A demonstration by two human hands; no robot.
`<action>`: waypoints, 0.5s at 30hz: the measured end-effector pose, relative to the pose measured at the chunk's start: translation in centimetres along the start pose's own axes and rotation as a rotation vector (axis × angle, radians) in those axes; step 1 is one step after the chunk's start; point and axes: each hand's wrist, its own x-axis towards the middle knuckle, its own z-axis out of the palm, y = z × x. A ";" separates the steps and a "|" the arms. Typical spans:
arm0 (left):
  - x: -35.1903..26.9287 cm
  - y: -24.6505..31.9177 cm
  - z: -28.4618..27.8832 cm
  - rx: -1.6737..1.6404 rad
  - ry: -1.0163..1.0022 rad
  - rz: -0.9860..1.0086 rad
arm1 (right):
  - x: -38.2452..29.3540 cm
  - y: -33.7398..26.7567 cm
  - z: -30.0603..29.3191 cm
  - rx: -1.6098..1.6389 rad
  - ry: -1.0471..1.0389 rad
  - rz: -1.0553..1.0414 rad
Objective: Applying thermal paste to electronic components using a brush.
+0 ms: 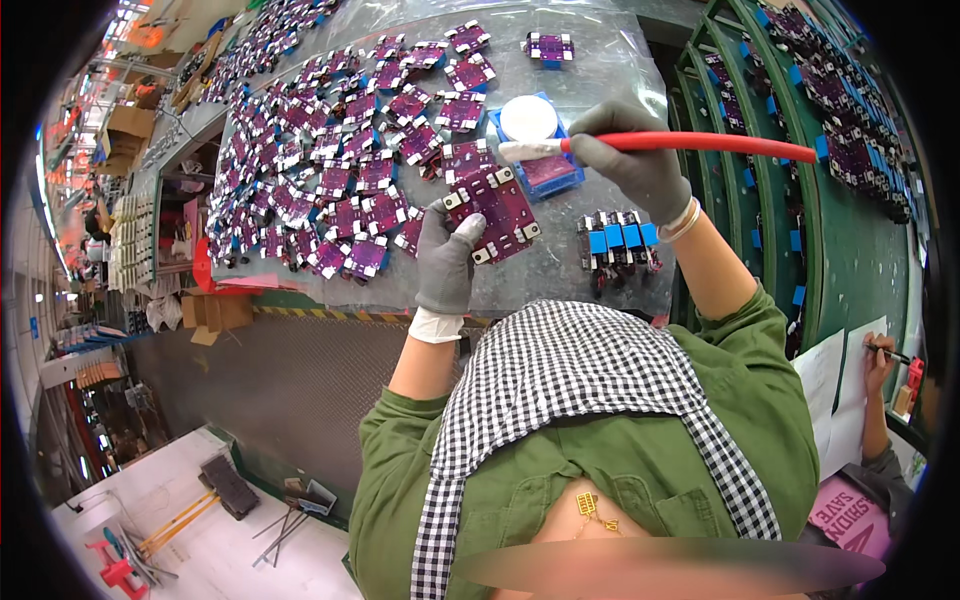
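My left hand (448, 255), in a grey glove, holds a purple circuit board (501, 217) with white corner parts, its thumb on the board's face. My right hand (626, 161), also gloved, grips a red-handled brush (690, 141). The brush's whitish tip points left, just above the board and over a blue holder (559, 184). In that holder lie a round white pad or lid (529, 118) and a purple piece. Many similar boards (360, 180) with blue parts cover the table to the left. A single board (551, 48) lies at the back.
Several boards with blue blocks (615, 238) stand in a row near the table's front edge. Green racks (795, 172) with more boards are on the right. At far right a co-worker's hand (879, 364) holds a pen over paper (855, 397). A cardboard box (217, 313) is at left.
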 end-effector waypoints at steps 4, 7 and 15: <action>-0.7 1.2 1.1 0.037 0.009 0.034 | -1.3 -1.4 0.9 -0.026 0.004 0.017; -1.0 1.5 1.3 0.045 0.014 0.063 | -1.4 -1.7 0.8 -0.191 0.022 -0.053; -1.3 1.4 1.4 0.182 0.056 0.224 | -1.5 -2.6 1.7 -0.171 -0.006 -0.154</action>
